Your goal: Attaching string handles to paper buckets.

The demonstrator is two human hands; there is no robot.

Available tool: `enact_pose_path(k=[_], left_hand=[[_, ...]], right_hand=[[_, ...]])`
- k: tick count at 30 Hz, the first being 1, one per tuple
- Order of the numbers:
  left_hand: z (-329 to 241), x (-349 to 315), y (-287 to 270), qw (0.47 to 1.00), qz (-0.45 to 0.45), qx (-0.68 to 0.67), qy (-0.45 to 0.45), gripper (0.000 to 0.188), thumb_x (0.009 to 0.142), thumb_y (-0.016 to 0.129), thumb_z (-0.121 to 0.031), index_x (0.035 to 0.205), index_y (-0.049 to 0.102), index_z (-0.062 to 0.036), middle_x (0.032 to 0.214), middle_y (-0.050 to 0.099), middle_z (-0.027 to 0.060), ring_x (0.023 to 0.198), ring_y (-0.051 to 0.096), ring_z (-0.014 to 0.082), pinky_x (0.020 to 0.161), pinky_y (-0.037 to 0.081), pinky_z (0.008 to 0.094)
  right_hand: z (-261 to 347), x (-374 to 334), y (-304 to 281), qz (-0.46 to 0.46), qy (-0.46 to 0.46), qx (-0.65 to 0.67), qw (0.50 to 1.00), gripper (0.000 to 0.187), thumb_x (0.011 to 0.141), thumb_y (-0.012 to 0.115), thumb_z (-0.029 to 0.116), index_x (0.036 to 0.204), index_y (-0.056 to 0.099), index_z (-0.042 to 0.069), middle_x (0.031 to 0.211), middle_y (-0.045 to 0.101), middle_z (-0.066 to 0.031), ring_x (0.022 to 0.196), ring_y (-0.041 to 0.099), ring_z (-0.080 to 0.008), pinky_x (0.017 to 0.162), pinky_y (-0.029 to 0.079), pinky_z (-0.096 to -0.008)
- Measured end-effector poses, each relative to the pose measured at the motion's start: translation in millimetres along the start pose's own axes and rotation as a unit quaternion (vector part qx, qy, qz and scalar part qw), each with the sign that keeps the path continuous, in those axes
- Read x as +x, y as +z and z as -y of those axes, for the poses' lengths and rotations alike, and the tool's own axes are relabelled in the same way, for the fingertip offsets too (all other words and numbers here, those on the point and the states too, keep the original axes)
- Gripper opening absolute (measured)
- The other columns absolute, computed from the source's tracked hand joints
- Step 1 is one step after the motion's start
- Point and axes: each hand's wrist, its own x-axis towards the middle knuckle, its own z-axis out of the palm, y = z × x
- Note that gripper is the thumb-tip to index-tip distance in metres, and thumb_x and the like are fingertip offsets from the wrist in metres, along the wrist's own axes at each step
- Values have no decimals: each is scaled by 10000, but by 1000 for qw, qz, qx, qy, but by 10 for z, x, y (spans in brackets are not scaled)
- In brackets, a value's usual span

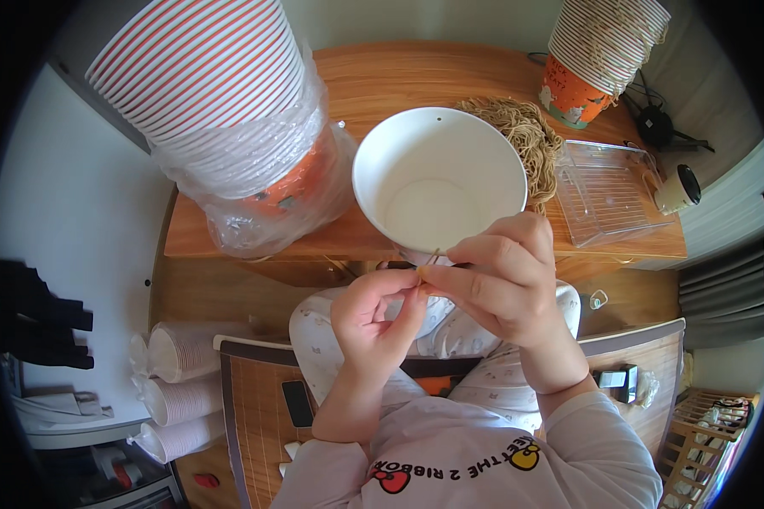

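A white-lined paper bucket (386, 161) sits mouth up at the desk's near edge, with a small hole in its far wall just under the rim. At the near rim my left hand (375, 318) and my right hand (505, 276) meet, fingertips pinched together. Between them a short piece of thin tan cord (434, 257) sticks up; the rest of it is hidden by the fingers. Behind the bucket's right side lies a loose heap of the same tan cord (526, 140).
Tall stacked buckets (204, 76) in clear plastic stand at left. Orange-patterned stacked buckets (603, 59) with cords occupy the back right, near a clear plastic tray (607, 195) and a black-lidded cup (677, 188). Wrapped bucket stacks (178, 399) lie on the floor; a phone (297, 403) is beside me.
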Motion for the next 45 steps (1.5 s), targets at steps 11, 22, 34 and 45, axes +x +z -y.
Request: enact_pose_path(k=[11,22,34,45], left_hand=[[-57,16,40,982,-13,177,62,172,821,716,104,982,675,59,961,709,105,876,673,144,769,535,261],[-245,174,84,936,-24,313,157,196,707,775,72,882,720,4,792,719,111,677,693,219,617,540,279],[-230,146,81,938,-15,312,153,180,711,773,39,875,719,-9,797,720,112,695,695,223,628,547,289],[-199,132,97,971,-38,220,83,157,730,755,54,868,703,0,823,736,101,721,705,200,666,540,281]], right_hand=[[-77,38,-23,-12,-51,-17,998,292,616,725,242,901,780,207,933,628,85,845,538,-138,732,378,-304],[-109,66,-33,13,-48,15,999,274,649,730,246,915,766,191,918,615,68,875,548,-159,776,396,-320],[-92,57,-42,35,-8,57,998,308,653,800,249,948,748,176,925,632,57,889,558,-176,785,389,-333],[-18,-187,98,-81,-6,83,993,345,681,833,168,1009,727,151,980,739,72,841,584,-159,723,416,-292]])
